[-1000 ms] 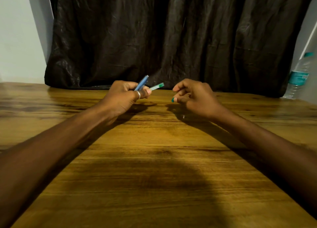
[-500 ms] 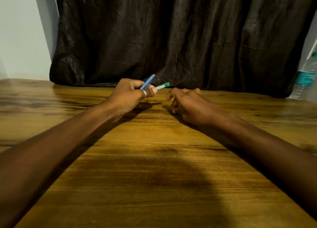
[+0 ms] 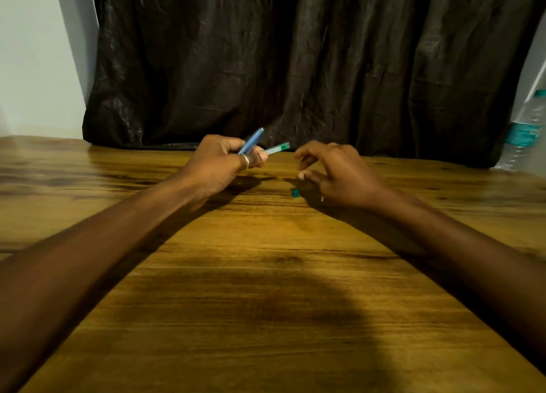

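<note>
I am looking across a wooden table (image 3: pixel 266 304) that fills the lower view. A dark creased curtain (image 3: pixel 295 67) hangs behind its far edge, and a water bottle (image 3: pixel 523 132) stands at the far right, well apart from the work. Both forearms reach over the wood toward the middle of the far side.

The left hand (image 3: pixel 218 168) is curled round two slim things at once. A blue pen (image 3: pixel 252 140) sticks up and to the right out of the fist. Below it a clear tube (image 3: pixel 277 149) with a green end is pinched under the thumb and points toward the other hand. A silver ring (image 3: pixel 246 161) sits on one finger of that hand.

The right hand (image 3: pixel 339 177) holds nothing. Its fingers are loosely bent and spread apart, and it hovers just above the table near the tube's tip without touching it. A small green cap (image 3: pixel 295 193) lies on the wood just beside the right thumb, apart from it.

I judge the step to be the right hand going to the tube's end while the cap waits on the table. I cannot tell whether that end is open.

To do it well, I would hold the left fist steady with the tube level, so nothing slides out. I would bring the right thumb and forefinger in along the tube's line and close them in a fine pinch at the tip. The cap is small and light, so I would lift the right palm clear of it rather than sweep across it. The pen shares the left grip, so I would not loosen that fist.
</note>
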{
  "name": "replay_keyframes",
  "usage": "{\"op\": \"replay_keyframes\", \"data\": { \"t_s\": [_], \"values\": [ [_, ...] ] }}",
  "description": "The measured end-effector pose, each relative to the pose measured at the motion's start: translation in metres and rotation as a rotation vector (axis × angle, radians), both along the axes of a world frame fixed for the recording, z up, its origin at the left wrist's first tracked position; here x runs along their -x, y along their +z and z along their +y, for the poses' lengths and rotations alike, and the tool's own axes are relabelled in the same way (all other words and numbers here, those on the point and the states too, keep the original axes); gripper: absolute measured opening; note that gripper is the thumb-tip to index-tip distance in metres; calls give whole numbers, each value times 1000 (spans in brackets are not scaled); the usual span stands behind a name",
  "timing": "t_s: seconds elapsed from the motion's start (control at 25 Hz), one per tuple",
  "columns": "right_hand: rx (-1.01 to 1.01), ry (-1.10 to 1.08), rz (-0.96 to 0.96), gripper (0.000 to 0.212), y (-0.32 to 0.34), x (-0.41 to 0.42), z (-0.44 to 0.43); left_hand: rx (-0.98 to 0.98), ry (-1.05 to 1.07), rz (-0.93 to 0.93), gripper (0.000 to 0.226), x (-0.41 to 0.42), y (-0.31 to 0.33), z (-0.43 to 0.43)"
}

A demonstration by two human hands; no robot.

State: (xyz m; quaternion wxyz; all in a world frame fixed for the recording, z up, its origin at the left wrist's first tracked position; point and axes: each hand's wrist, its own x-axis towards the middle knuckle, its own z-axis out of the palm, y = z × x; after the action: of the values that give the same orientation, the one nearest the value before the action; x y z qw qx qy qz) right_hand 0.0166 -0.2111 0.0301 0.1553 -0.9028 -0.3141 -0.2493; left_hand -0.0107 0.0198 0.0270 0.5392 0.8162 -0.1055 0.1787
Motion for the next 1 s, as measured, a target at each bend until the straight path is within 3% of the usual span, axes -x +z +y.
{"op": "replay_keyframes", "data": {
  "t_s": [0.08,0.2,0.52,0.72,1.0],
  "values": [
    [-253,21,41,28,4,-1,0,3,-15,21,14,2,1,-2],
    [-627,131,261,21,10,1,4,-3,-43,25,13,4,1,-6],
    [-1082,259,726,17,11,14,13,22,-55,71,15,6,2,-10],
    [-1287,314,923,15,2,17,19,96,-7,18,15,4,4,-9],
    [-1307,353,1008,16,-7,22,26,198,-15,-52,26,6,6,-11]
  ]
}}
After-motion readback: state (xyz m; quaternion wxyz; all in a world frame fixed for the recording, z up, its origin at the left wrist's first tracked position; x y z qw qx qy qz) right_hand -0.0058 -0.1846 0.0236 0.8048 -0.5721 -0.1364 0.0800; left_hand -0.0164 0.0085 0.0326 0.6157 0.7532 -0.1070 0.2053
